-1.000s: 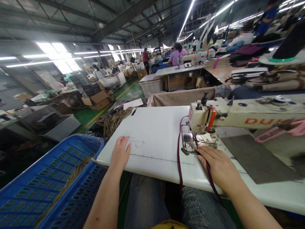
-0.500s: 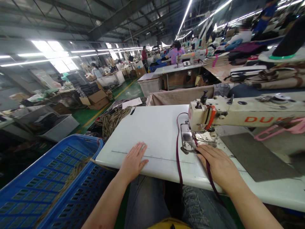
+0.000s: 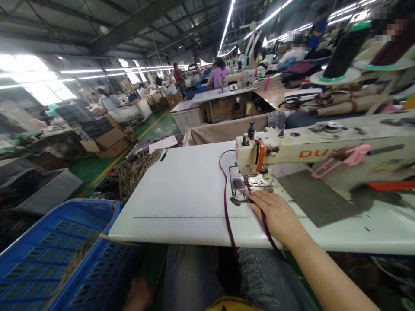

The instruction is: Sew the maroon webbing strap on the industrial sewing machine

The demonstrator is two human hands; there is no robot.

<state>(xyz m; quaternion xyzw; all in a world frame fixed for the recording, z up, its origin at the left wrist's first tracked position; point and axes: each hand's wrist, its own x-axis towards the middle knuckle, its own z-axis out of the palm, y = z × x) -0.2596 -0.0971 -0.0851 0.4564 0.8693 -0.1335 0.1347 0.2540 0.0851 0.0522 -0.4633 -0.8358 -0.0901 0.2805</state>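
Note:
My right hand (image 3: 275, 214) lies over a narrow maroon strap (image 3: 267, 226) at the sewing machine, its fingertips pressing the strap just in front of the presser foot (image 3: 248, 178). The strap passes under this hand and drops over the table's front edge. On the far side of the needle, it loops out to the left (image 3: 226, 198) and also hangs over the front edge. Low beside the blue basket, part of my left hand (image 3: 139, 293) appears smeared below the tabletop. Its fingers do not show clearly.
The blue basket (image 3: 65, 211) at left holds tan cords. More cords (image 3: 138, 170) lie beyond the white tabletop (image 3: 181, 185). The machine's arm (image 3: 340, 136) carries a hanging pink clip (image 3: 356, 154). A grey mat (image 3: 314, 196) lies under it. Thread cones (image 3: 346, 56) stand at upper right.
My left hand has left the tabletop and dropped down beside the basket. My right hand stays on the strap by the needle. The whole view has swung to the right.

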